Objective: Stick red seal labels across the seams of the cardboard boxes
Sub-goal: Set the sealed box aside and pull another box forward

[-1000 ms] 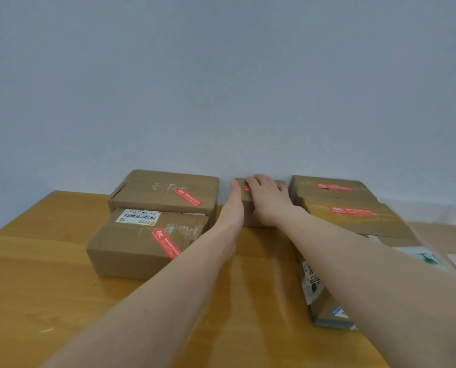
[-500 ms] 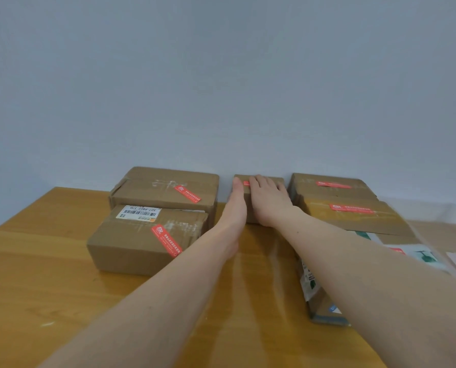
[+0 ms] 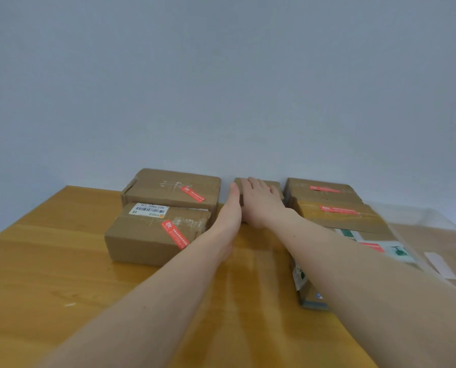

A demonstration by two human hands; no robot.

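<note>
A small cardboard box (image 3: 274,185) stands at the far middle of the table, against the wall. My right hand (image 3: 261,203) lies flat on its top with fingers spread, covering most of its red seal label. My left hand (image 3: 231,208) presses edge-on against the box's left side. Two boxes on the left, the far one (image 3: 168,188) and the near one (image 3: 147,235), each carry a red seal label (image 3: 192,193) (image 3: 175,233). Two boxes at the right (image 3: 325,192) (image 3: 341,216) carry red labels too.
The wooden table (image 3: 49,274) runs to a grey wall behind the boxes. A flat box with a red label (image 3: 371,247) and green print lies at the right under my forearm. A clear plastic sheet (image 3: 434,235) with a pale slip lies at the far right.
The view has tilted so everything sits a little lower and nearer. My right hand has slid left over the small box, covering its red label. The left hand stays against its side.
</note>
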